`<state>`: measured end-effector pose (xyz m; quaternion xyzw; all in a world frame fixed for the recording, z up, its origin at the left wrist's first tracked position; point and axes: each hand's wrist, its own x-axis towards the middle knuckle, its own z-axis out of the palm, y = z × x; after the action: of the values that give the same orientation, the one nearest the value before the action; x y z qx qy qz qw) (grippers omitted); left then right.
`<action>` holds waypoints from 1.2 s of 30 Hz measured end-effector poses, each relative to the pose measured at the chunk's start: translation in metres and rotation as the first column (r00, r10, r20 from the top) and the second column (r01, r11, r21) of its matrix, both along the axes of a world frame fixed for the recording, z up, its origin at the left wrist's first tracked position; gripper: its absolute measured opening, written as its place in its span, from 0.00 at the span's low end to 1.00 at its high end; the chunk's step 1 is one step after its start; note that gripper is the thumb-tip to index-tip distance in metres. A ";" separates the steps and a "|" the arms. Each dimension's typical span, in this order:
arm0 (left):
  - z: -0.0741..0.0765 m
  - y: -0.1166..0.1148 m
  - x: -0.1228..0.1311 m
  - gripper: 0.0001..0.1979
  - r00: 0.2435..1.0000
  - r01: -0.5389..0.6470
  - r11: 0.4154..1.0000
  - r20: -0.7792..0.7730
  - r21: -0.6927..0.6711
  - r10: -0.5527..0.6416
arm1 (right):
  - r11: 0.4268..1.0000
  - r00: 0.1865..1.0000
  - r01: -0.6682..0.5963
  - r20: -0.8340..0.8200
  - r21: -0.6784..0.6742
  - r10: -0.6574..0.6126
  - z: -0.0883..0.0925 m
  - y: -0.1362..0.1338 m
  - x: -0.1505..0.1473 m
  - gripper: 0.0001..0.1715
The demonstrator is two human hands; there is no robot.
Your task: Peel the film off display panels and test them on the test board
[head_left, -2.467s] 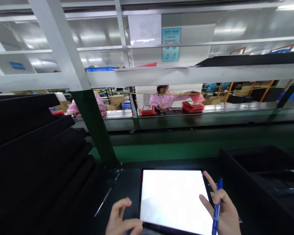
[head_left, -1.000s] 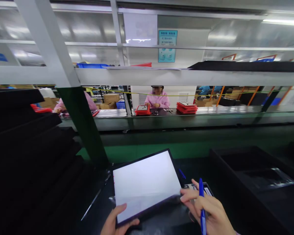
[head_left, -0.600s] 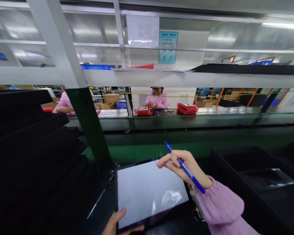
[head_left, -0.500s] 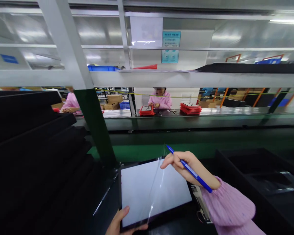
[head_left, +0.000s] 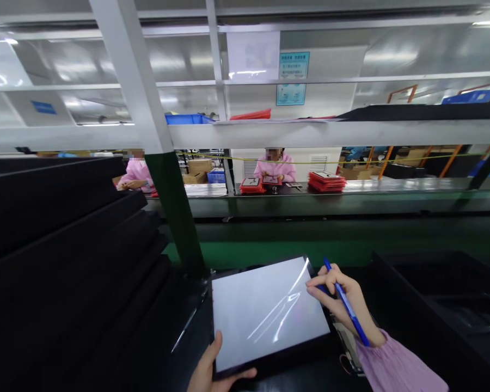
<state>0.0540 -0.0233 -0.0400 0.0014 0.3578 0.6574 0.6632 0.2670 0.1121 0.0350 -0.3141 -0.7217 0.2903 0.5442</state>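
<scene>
My left hand (head_left: 210,365) grips a flat display panel (head_left: 245,321) by its lower left corner, thumb on the white face and fingers under the dark frame. The panel lies tilted in front of me. Clear film (head_left: 283,313) over its face shows bright creases and glare. At the panel's right edge is my right hand (head_left: 358,296), its thumb and fingertips pinched by the film; I cannot tell whether they hold its edge. A blue pen (head_left: 348,306) is tucked between the fingers of that same hand, pointing up and left.
Black foam trays (head_left: 65,261) are stacked high on my left. To the right stands an open black tray (head_left: 396,272). A green post (head_left: 175,212) rises behind the panel. Across the bench, a person in pink (head_left: 288,169) sits by red stacked pieces (head_left: 326,182).
My right hand has moved right and down, from over the panel to its right edge, with the pen still in it. The film's creases have shifted right. My left hand keeps its hold.
</scene>
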 end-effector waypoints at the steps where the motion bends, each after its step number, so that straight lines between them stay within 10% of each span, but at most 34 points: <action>1: -0.001 0.000 0.000 0.20 1.000 0.005 1.000 -0.014 0.016 -0.005 | 0.999 0.999 0.008 -0.037 -0.045 -0.010 -0.005 -0.001 0.000 0.29; 11: -0.039 0.003 -0.009 0.35 0.970 0.241 0.970 0.015 -0.010 -0.241 | 0.963 0.952 -0.046 -0.303 -0.266 -0.039 -0.042 -0.016 0.003 0.29; 18: -0.014 0.006 0.006 0.41 0.987 0.162 0.987 0.005 0.018 -0.162 | 0.958 0.947 -0.044 -0.317 -0.284 -0.051 -0.054 -0.017 0.015 0.27; 22: -0.026 0.006 0.003 0.43 0.988 0.151 0.987 -0.036 0.046 -0.150 | 0.968 0.932 -0.016 -0.355 -0.252 -0.077 -0.053 -0.017 0.014 0.26; 27: -0.038 0.007 -0.001 0.39 0.978 0.209 0.977 -0.017 0.045 -0.208 | 0.972 0.900 0.030 -0.417 -0.234 -0.128 -0.055 -0.016 0.011 0.26; 36: -0.009 0.012 0.013 0.20 0.993 0.115 0.993 0.034 -0.010 -0.114 | 0.968 0.861 0.044 -0.483 -0.245 -0.161 -0.058 -0.016 0.007 0.26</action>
<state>0.0666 -0.0108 -0.0491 0.0069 0.3497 0.6162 0.7057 0.2739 0.0959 -0.0228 -0.3263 -0.5010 0.4122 0.6875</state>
